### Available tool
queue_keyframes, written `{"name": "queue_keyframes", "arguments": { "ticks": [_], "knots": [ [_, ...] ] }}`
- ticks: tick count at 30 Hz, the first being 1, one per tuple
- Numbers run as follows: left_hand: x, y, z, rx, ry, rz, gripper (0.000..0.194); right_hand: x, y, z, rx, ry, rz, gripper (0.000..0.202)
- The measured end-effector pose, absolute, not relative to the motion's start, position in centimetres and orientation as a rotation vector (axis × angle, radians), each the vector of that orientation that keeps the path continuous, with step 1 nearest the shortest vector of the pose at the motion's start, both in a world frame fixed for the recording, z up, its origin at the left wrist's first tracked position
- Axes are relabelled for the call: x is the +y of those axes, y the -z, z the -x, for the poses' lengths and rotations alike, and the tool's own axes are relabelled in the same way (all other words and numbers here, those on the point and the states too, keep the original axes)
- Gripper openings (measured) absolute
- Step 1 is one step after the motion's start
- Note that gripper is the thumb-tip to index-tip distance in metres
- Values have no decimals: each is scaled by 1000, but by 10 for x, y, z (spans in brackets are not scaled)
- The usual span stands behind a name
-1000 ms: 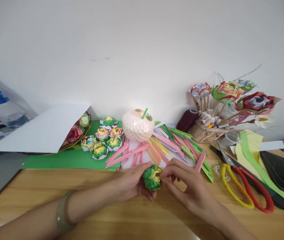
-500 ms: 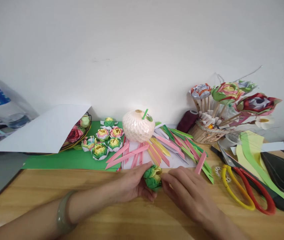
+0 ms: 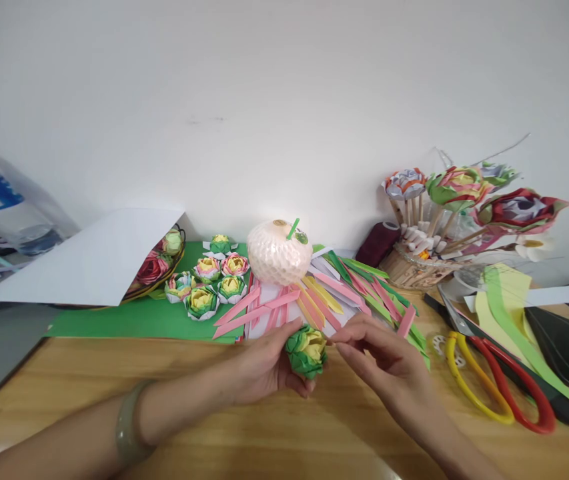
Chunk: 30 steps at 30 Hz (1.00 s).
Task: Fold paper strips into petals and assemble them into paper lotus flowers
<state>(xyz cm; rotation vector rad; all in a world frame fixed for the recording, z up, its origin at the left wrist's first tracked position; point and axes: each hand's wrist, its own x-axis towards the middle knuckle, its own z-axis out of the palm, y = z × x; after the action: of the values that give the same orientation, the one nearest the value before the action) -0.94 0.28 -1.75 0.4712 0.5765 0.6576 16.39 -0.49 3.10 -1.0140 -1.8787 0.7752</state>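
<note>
My left hand [image 3: 269,367] holds a paper lotus flower [image 3: 307,353] with green outer petals and a yellow centre, tilted toward the right. Just to the flower's right is my right hand [image 3: 389,360], thumb and forefinger pinched together close to the petals. Whatever lies between those fingertips is too small to make out. Several finished paper flowers [image 3: 201,301] sit on green paper behind my left hand. Folded pink paper strips [image 3: 259,313] and green strips [image 3: 414,333] fan out beyond both hands, around a pearly white round ornament [image 3: 279,253] with a green stick.
Scissors [image 3: 484,387] with yellow and red handles lie on the right. Behind them stand a basket [image 3: 414,267] of paper flowers on sticks and a dark thread spool [image 3: 378,243]. A white sheet [image 3: 94,257] leans over a flower basket at left, near a water bottle [image 3: 4,207].
My right hand has drawn back slightly to the right and turned, its thumb now showing. The flower has tipped so more of its yellow centre faces up.
</note>
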Motion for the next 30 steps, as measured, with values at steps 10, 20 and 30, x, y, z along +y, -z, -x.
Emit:
{"name": "queue_keyframes", "arguments": {
  "ticks": [10,20,30],
  "knots": [
    [3,17,9,622,-601,-421,44,-7,-20,-166,-2221,-340,790,17],
    [2,14,11,549,-585,-380,44,-9,-24,-173,-2375,91,578,26],
    [3,19,11,527,-618,-414,40,-10,-19,-167,-2144,-152,724,24]
  ]
}}
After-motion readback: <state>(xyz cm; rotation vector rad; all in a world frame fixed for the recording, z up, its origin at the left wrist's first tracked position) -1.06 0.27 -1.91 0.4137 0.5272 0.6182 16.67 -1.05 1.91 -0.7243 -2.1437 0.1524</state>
